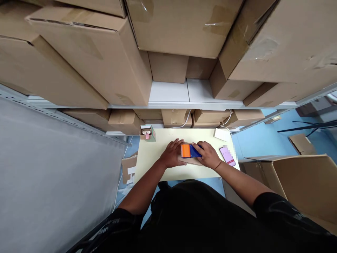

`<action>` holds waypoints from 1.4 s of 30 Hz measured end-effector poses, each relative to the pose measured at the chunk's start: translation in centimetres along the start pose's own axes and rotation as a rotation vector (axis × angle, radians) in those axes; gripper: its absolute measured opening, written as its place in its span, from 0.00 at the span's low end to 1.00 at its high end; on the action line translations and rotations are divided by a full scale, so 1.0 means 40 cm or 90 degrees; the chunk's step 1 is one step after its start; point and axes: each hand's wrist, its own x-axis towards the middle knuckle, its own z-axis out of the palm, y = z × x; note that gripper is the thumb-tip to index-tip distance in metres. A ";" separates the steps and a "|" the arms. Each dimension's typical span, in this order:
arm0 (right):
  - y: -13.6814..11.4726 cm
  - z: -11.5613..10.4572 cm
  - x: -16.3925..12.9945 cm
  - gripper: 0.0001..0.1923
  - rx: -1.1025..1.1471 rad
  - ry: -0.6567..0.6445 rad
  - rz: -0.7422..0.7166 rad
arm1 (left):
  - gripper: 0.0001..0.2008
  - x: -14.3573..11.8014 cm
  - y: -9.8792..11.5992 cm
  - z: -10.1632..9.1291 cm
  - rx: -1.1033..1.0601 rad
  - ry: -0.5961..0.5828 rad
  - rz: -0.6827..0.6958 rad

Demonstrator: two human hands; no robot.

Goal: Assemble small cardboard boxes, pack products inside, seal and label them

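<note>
An orange and blue tape dispenser point(189, 151) rests on a small flat brown cardboard package point(191, 161) in the middle of the pale yellow table point(158, 151). My right hand point(207, 154) grips the blue end of the dispenser. My left hand point(172, 154) lies flat on the package's left side, fingers spread, touching the dispenser's orange end.
A phone point(228, 156) lies at the table's right edge, a white charger point(221, 134) behind it. A small green box point(147, 133) stands at the back left. Shelves stacked with cardboard boxes point(86, 59) loom ahead. An open carton point(297, 182) stands on the right; cardboard scraps point(128, 168) lie on the left floor.
</note>
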 end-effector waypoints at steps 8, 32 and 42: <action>0.044 -0.079 -0.011 0.33 -0.078 -0.122 0.005 | 0.60 -0.017 -0.006 -0.008 0.047 0.031 0.002; 0.122 -0.198 -0.140 0.38 -0.206 -0.296 -0.043 | 0.57 -0.116 0.001 -0.023 0.170 -0.012 -0.001; 0.218 -0.215 -0.294 0.37 -0.190 -0.277 -0.025 | 0.55 -0.098 0.008 -0.011 0.183 -0.026 -0.018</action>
